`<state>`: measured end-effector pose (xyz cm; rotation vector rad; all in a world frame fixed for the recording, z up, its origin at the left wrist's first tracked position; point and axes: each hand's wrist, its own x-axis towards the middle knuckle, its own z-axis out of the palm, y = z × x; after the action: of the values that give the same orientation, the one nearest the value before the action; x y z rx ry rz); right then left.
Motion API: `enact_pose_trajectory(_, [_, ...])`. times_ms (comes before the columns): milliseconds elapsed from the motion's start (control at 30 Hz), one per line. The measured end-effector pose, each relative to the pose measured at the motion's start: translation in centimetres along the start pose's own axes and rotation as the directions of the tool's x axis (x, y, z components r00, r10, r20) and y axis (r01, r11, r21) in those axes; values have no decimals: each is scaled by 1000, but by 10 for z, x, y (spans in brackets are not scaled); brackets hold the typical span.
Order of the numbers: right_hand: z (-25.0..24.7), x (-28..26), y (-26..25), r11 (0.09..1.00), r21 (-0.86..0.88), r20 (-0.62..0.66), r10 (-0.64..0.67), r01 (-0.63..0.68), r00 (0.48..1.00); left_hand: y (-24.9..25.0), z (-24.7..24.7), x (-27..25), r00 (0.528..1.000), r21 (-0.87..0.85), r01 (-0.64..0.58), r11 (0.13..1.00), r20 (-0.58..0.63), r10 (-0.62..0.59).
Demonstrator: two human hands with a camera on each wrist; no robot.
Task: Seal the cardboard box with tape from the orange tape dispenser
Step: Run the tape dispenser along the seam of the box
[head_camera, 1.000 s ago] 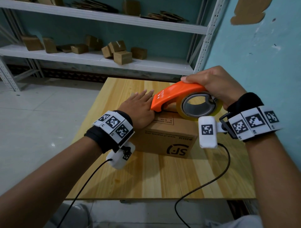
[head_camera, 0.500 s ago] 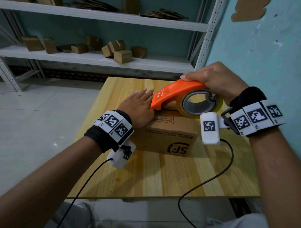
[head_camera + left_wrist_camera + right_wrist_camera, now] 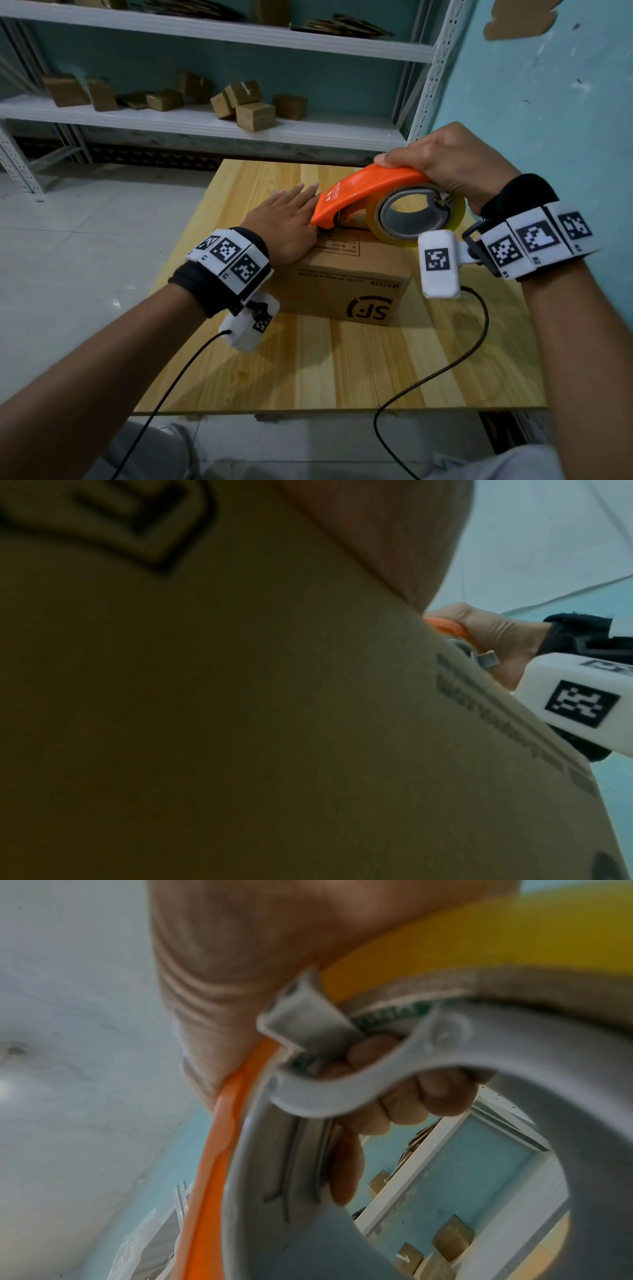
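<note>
Brown cardboard box point(image 3: 346, 284) printed SF, flaps down – left hand point(image 3: 287, 229) flat on its left top, right hand point(image 3: 452, 164) gripping the orange tape dispenser point(image 3: 363, 192) over it

Materials from my remote seat:
Glossy orange plastic tape dispenser point(image 3: 359, 192), matt brown cardboard box point(image 3: 346, 284), smooth pale wood table point(image 3: 342, 370), shiny yellowish tape roll point(image 3: 459, 209).

Dim, cool light is filling the head view, straight lines are bowing at its edges, while both wrist views are blurring badly, the cardboard box point(image 3: 240, 723) looming dark and unfocused
</note>
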<state>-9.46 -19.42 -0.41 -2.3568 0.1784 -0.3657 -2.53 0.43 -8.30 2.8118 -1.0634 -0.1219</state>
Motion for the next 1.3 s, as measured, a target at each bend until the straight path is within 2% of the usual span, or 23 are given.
enact_pose_trajectory(667, [-6, -2, 0, 997, -80, 11, 6, -5, 1000, 2, 0, -1, 1000, 3, 6, 1000, 4, -6])
enact_pose_trajectory(1000, [-17, -7, 17, 1000, -19, -3, 0, 0, 1000, 1, 5, 5, 1000, 17, 22, 1000, -7, -22])
enact_pose_trajectory(1300, [-25, -13, 31, 999, 21, -5, 45, -45, 999, 2, 4, 4, 999, -5, 28, 1000, -16, -28])
